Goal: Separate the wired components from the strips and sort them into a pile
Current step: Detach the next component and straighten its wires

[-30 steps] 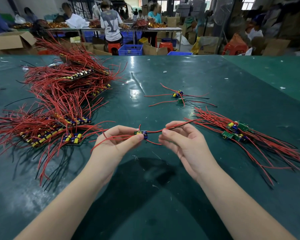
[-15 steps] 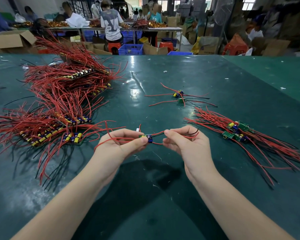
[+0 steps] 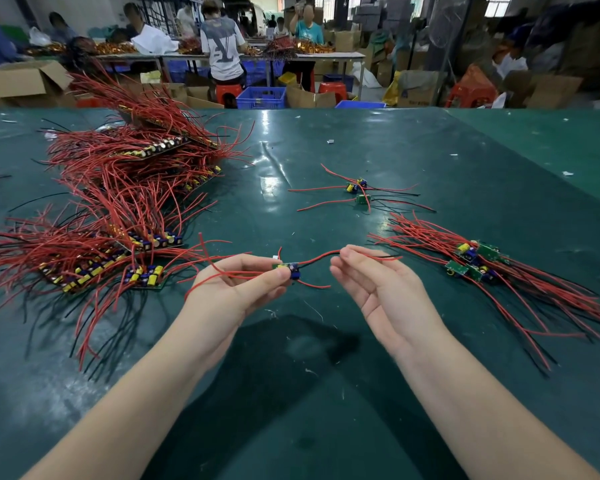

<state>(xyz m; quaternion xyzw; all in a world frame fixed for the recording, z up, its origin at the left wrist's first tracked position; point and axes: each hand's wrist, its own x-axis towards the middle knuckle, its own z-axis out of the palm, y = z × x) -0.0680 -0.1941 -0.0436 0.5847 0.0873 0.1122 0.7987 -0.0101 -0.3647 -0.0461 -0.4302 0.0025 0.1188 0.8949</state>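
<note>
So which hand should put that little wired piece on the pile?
Probably the right hand. The sorted pile lies on its side, close by, and its fingers already touch the wires. The left hand pinches the wired component now, with the unsorted strips on its side.

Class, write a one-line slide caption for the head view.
Left hand pinches a wired board; right hand lifts its wires.
</note>
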